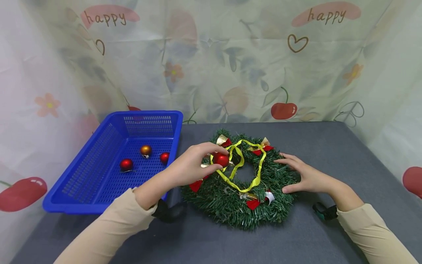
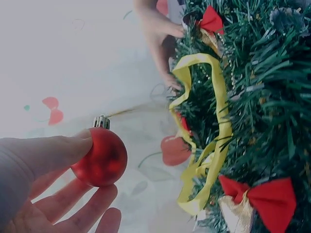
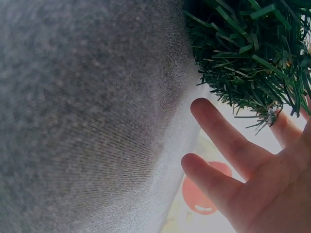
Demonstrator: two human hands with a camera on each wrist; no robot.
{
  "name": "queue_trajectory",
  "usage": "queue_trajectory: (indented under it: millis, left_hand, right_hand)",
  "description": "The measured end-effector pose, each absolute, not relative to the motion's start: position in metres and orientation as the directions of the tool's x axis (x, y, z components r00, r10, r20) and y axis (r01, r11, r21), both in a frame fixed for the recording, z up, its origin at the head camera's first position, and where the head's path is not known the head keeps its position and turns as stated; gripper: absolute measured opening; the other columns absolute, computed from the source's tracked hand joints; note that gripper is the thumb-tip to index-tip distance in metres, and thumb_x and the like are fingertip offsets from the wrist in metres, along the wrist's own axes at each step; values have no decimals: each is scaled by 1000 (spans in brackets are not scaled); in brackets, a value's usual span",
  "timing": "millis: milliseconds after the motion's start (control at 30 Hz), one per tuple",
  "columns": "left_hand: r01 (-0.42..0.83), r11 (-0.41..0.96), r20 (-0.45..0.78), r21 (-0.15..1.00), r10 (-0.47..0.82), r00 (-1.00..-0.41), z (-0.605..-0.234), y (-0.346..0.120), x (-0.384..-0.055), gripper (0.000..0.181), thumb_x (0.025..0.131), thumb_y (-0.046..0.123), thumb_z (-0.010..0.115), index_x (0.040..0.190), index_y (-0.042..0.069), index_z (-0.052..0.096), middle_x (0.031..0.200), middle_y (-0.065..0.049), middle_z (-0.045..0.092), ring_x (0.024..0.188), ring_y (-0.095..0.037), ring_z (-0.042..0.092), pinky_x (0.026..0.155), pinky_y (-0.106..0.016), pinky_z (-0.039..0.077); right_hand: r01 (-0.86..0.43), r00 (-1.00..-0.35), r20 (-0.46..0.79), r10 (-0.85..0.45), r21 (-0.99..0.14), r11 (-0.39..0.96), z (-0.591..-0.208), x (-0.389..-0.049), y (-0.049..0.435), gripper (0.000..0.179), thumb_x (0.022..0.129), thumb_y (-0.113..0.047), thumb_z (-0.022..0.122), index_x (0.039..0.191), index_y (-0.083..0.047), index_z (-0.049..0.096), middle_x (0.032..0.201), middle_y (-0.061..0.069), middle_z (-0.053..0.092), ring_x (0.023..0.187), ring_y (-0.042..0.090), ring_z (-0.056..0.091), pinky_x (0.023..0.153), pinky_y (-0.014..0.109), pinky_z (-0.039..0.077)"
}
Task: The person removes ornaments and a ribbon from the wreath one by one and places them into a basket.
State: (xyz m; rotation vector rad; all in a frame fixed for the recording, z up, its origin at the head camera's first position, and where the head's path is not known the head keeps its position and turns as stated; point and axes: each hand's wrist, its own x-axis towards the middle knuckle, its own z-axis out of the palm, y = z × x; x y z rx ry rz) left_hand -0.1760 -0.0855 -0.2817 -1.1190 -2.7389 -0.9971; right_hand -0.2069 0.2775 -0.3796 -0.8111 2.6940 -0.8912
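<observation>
A red Christmas ball (image 1: 221, 160) with a metallic cap is pinched between the thumb and fingers of my left hand (image 1: 192, 163), above the left part of a green wreath (image 1: 227, 209). In the left wrist view a thin gold cord trails from the cap of the ball (image 2: 104, 158). The wreath lies on the table with red and gold bows (image 2: 265, 199) and a loop of yellow ribbon (image 1: 262, 163). My right hand (image 1: 304, 176) is at the wreath's right edge, its fingers spread; in the right wrist view the fingers (image 3: 228, 141) are extended beside the green needles (image 3: 248, 58).
To the left stands a blue plastic basket (image 1: 77, 209) with perforated sides. Inside lie a red ball (image 1: 126, 165), a gold ball (image 1: 145, 150) and another red ball (image 1: 164, 158). A dark grey cloth (image 1: 316, 143) covers the table, and a patterned curtain (image 1: 211, 73) hangs behind.
</observation>
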Motion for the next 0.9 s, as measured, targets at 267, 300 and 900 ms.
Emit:
queue_trajectory:
  millis: [267,300,900]
  left_hand:
    - [609,561,257,560,581,-772,-273,-97,-175,37,87,15,66,123,13,59,118,-3,63,107,-18,59,90,-40,49]
    - [606,566,261,558,574,-776,-272,-99,-175,36,87,15,66,123,14,60,117,-3,63,106,-18,59,89,-40,50]
    - [498,623,275,602,424,-863,-268,-137,-188,35,87,13,66,121,11,60,119,-9,61,104,-23,60,90,-44,51]
  right_hand:
    - [-438,-833,-11,-553,-599,670,-378,-206,277,79,77,-35,75,142,-12,36,153,24,13,136,48,19,97,67,32]
    - [-439,-832,-11,-555,-600,669,-378,-206,277,79,77,-35,75,142,-12,36,153,24,13,136,48,19,97,67,32]
    - [-437,-835,-9,-550,-596,673,-380,-206,278,79,77,-35,75,142,-12,36,153,24,13,136,48,20,97,66,33]
